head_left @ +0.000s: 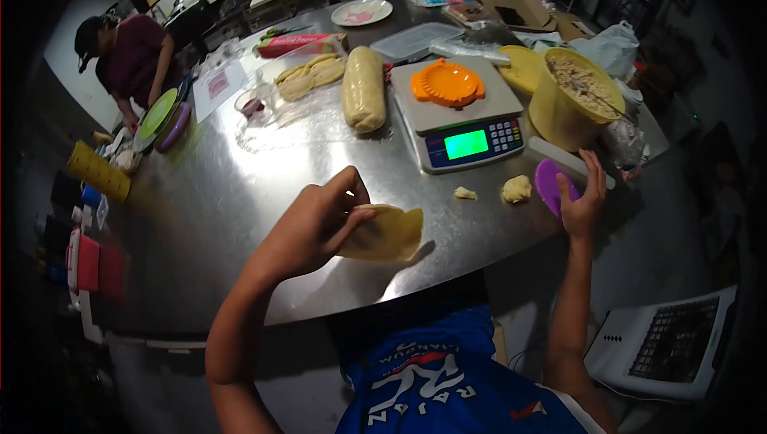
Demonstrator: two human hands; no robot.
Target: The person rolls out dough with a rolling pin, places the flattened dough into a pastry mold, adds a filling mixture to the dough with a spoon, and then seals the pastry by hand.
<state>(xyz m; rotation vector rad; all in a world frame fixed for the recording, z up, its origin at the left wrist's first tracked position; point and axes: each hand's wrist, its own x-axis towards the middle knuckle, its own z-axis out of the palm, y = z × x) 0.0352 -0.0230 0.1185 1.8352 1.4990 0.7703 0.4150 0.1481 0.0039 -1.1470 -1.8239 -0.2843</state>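
Observation:
My left hand (319, 222) pinches a thin sheet of dough (387, 234) by its upper edge, lifted over the front of the steel table. To the right, my right hand (585, 201) grips a flat purple scraper (550, 186), thumb across its face. A small lump of dough (517, 189) lies just left of the scraper, with a smaller dough scrap (465, 193) beside it. Behind them a digital scale (467, 145) with a lit green display bears an orange dumpling mould (449, 84).
A yellow tub of filling (577, 110) stands right of the scale, a white bar-shaped tool (567, 158) before it. A wrapped dough roll (365, 90) lies left of the scale. Another person (132, 62) works at the far left, near green and purple plates (160, 113).

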